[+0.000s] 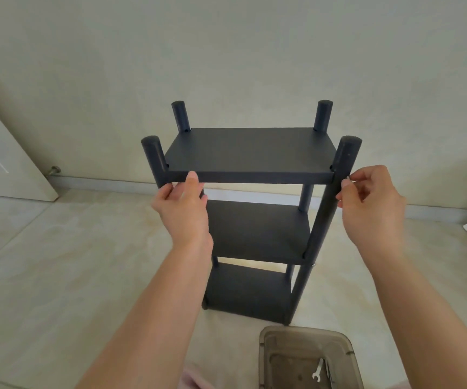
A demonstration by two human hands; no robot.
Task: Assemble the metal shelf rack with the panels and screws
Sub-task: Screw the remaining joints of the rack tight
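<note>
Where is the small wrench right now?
In the head view, the small wrench lies inside the translucent bin on the floor at bottom right, just in front of the shelf rack, below the right forearm.

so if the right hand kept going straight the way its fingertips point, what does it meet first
The right hand points leftward at the front right post of the rack, level with the top shelf. Its fingertips look almost on the post already, so it would likely meet that first, though depth is unclear.
</note>
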